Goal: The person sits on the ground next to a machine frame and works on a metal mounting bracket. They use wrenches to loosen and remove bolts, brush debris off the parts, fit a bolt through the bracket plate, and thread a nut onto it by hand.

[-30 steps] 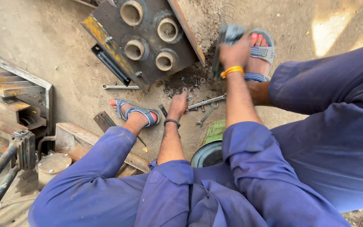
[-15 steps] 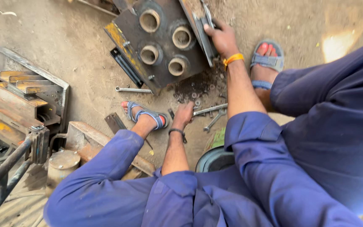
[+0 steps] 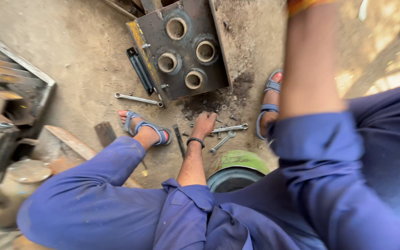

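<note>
Head view: the left hand [image 3: 204, 124] reaches down, fingers curled, onto small bolts [image 3: 209, 107] scattered on the ground before the metal plate [image 3: 181, 48], beside a wrench [image 3: 229, 128]. The right hand is out of view. Picking bolts seems underway; next needs a firm pinch.

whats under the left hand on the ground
The left hand rests on dirt floor among small dark bits, beside two wrenches. Whatever lies directly beneath the palm is covered.
</note>
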